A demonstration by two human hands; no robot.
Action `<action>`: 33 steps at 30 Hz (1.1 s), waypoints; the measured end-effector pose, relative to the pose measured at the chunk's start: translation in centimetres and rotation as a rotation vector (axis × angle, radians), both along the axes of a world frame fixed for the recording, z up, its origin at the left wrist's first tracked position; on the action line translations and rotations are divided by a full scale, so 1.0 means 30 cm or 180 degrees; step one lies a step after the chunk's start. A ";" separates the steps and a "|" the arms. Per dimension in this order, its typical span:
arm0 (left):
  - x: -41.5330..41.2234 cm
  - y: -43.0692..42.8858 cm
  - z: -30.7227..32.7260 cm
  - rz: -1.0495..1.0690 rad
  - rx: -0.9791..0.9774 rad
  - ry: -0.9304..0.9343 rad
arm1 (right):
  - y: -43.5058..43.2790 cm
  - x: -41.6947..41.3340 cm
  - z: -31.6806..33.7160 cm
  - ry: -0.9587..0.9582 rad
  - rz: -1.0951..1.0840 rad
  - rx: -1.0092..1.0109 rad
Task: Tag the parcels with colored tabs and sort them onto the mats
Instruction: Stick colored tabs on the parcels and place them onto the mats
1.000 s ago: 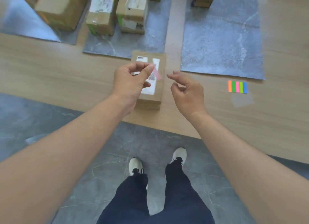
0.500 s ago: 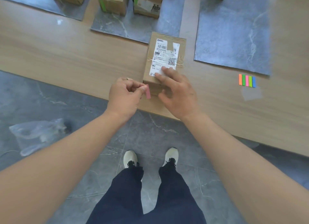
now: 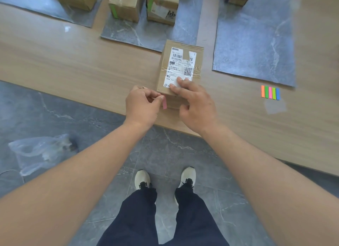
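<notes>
A brown cardboard parcel (image 3: pixel 180 62) with a white shipping label lies on the wooden table near its front edge. My right hand (image 3: pixel 194 104) rests on the parcel's near end, fingers straight on the label and thumb down its front side. My left hand (image 3: pixel 142 106) pinches a pink tab (image 3: pixel 164 104) between thumb and forefinger, just left of the parcel's near corner. A strip of coloured tabs (image 3: pixel 270 92) lies on the table to the right.
Three grey mats lie at the back: the left mat (image 3: pixel 45 9) holds one box, the middle mat (image 3: pixel 132 33) two boxes with green tabs, the right mat (image 3: pixel 256 44) one box at its far end. A clear plastic bag (image 3: pixel 39 152) lies on the floor.
Both hands came down from in front of me to the parcel. My right hand landed on its near end; my left brought the pink tab down beside the near corner.
</notes>
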State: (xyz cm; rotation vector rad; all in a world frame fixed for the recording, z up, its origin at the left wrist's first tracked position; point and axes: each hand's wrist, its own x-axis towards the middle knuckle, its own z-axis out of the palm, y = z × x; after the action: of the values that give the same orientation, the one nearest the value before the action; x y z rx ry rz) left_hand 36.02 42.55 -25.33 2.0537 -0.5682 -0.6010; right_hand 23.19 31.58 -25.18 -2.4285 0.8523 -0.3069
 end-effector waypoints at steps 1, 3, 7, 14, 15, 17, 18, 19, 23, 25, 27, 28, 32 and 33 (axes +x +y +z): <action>0.000 0.000 0.000 -0.0003 0.0000 -0.0012 | 0.001 0.000 -0.001 -0.0012 0.0005 0.0011; -0.002 -0.001 -0.002 0.0007 0.0003 -0.0074 | -0.001 -0.002 -0.001 0.0003 0.0038 0.0028; -0.010 -0.010 0.001 0.0037 0.0073 -0.0263 | -0.008 -0.005 -0.003 0.0039 0.0081 0.0040; -0.015 -0.015 -0.006 0.0053 -0.0050 -0.0483 | -0.018 -0.013 -0.013 0.0067 0.0167 -0.0093; -0.012 -0.016 -0.008 0.0084 -0.0075 -0.0496 | -0.018 -0.014 -0.015 0.0057 0.0182 -0.0107; 0.000 -0.016 -0.017 0.0203 -0.0092 -0.0504 | -0.019 -0.014 -0.018 0.0032 0.0198 -0.0127; 0.005 -0.017 -0.022 0.0234 -0.0088 -0.0517 | -0.020 -0.015 -0.018 0.0026 0.0197 -0.0132; 0.007 -0.018 -0.028 0.0242 -0.0092 -0.0529 | -0.020 -0.015 -0.019 0.0020 0.0197 -0.0137; 0.015 -0.012 -0.032 0.0327 -0.0264 -0.0895 | -0.015 -0.014 -0.021 -0.0018 0.0190 -0.0186; 0.028 -0.004 -0.042 0.0053 -0.0436 -0.1314 | -0.013 -0.014 -0.023 -0.0074 0.0203 -0.0216; 0.040 0.000 -0.061 -0.0488 -0.0543 -0.1765 | -0.015 -0.013 -0.029 -0.0138 0.0216 -0.0239; 0.047 0.000 -0.072 -0.0726 -0.0564 -0.1986 | -0.015 -0.013 -0.031 -0.0172 0.0223 -0.0272; 0.067 -0.009 -0.102 -0.1054 -0.0767 -0.2475 | -0.004 -0.009 -0.044 -0.0335 0.0182 -0.0452; 0.069 -0.011 -0.102 -0.1055 -0.0806 -0.2533 | -0.002 -0.006 -0.048 -0.0376 0.0159 -0.0472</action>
State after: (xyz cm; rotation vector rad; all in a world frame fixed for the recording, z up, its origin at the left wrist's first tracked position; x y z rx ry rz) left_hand 38.09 42.23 -28.40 1.9155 -1.3842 0.1453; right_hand 22.99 31.52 -26.63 -2.5345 0.7394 -0.5056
